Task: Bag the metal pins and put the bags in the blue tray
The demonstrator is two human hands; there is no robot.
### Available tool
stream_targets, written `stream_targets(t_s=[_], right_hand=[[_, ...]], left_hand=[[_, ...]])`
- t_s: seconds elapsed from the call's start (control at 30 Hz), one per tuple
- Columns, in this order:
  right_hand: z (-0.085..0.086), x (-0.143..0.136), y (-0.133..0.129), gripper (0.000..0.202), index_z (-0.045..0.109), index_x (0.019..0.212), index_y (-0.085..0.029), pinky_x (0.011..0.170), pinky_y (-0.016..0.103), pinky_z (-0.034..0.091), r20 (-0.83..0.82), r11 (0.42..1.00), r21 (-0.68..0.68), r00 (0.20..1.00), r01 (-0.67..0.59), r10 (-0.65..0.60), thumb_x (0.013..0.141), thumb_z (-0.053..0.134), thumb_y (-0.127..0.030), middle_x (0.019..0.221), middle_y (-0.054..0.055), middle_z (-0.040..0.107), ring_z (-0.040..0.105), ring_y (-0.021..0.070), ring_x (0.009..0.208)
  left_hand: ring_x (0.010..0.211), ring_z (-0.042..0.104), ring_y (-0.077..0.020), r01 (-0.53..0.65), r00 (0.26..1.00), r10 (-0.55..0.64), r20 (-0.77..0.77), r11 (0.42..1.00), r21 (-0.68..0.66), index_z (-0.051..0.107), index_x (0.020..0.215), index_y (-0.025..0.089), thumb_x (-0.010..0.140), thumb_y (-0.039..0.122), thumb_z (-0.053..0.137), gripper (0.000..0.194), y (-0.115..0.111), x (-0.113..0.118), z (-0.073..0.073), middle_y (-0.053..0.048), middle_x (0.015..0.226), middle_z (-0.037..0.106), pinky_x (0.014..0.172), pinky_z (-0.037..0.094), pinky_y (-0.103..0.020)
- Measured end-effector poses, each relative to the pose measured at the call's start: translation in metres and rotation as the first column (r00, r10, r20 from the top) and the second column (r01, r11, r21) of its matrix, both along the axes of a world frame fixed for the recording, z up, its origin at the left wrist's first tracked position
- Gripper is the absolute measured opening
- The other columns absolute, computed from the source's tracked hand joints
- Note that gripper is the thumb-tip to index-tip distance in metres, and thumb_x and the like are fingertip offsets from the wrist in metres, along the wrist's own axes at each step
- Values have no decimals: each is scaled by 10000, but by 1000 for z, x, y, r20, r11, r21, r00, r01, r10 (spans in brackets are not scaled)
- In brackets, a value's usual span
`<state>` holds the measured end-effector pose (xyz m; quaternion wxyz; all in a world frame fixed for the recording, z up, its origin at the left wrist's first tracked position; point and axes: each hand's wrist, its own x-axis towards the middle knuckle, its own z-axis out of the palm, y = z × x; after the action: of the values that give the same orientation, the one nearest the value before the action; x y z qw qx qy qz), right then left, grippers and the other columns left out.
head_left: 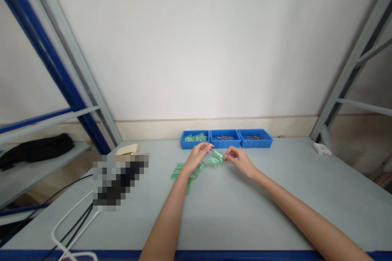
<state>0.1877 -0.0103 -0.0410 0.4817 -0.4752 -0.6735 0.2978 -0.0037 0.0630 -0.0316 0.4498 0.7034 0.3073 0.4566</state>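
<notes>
A small clear-and-green plastic bag (pixel 216 158) is held up between my two hands, just in front of the blue bins. My left hand (pixel 197 157) pinches its upper left side with fingers closed. On the opposite edge, my right hand (pixel 240 161) grips the bag between thumb and fingertips. Whatever is inside the bag is too small to make out. Several similar green bags (pixel 177 171) lie on the table beneath and beside my left wrist, partly hidden by that forearm.
Three joined blue bins stand at the back: the left bin (pixel 194 145) holds green bags, the middle bin (pixel 225 144) and right bin (pixel 256 143) hold thin metal pieces. A cream object (pixel 127 149), a blurred-out patch and cables (pixel 73 206) occupy the left. A white object (pixel 321 149) lies far right.
</notes>
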Motion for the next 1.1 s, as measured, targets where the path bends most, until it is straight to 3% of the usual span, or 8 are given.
stream_targets(t_s=[0.1,0.3,0.43,0.6,0.7,0.83,0.97,1.1], right_hand=[[-3,12,-4,342,491,743,-175,552,282,461,-228,993,-112,972,34,-59,708,602,-497,676,4,616,626,169,528],[-4,18,1,428,536,706,-166,471,270,457,-331,985,-152,935,81,-128,596,665,-559,650,15,625,576,141,441],[-8,18,4,416,564,698,-163,490,273,465,-378,985,-136,913,110,-154,583,684,-544,648,19,630,566,134,457],[-14,15,6,345,629,781,-172,702,305,486,-410,993,-111,909,34,-77,597,704,-454,750,31,671,618,168,698],[-21,14,8,311,650,771,-162,721,315,470,-372,991,-120,923,61,-102,575,720,-394,770,37,678,610,176,719],[-25,15,8,261,667,744,-152,714,330,462,-325,986,-104,932,131,-158,604,692,-370,765,50,682,609,188,714],[-18,17,3,187,692,751,-175,829,357,432,-258,988,-15,954,154,-152,646,668,-327,857,68,697,618,213,848],[-15,16,2,229,673,779,-169,823,345,440,-303,991,-19,944,130,-129,645,676,-355,834,57,688,616,205,825]], left_hand=[[667,591,-172,213,970,-208,-128,977,25,663,746,151,707,395,633,249,-20,21,-1,-31,677,653,619,455,-253],[643,531,-142,244,948,-245,-203,969,-31,664,811,134,790,427,540,319,-30,29,0,-32,721,639,589,403,-227],[607,535,-124,278,944,-297,-144,951,-136,645,847,115,720,425,621,336,-23,26,0,-34,733,640,579,411,-223],[580,595,-135,176,981,-189,-37,960,-218,592,829,124,641,433,688,374,-17,31,-9,-47,742,659,566,438,-234],[650,630,-163,154,986,-163,-30,966,-209,585,836,134,659,432,668,356,-19,34,-12,-64,809,675,602,467,-256],[799,627,-200,94,985,-97,-145,995,-24,646,818,136,713,374,616,262,-23,32,-5,-77,863,688,726,468,-301],[897,612,-219,5,983,22,-181,989,148,684,783,162,671,285,654,169,-25,29,2,-80,916,694,775,446,-306],[720,613,-187,-50,986,70,-149,990,134,668,748,143,656,338,669,216,-23,31,-2,-55,741,683,669,454,-277]])
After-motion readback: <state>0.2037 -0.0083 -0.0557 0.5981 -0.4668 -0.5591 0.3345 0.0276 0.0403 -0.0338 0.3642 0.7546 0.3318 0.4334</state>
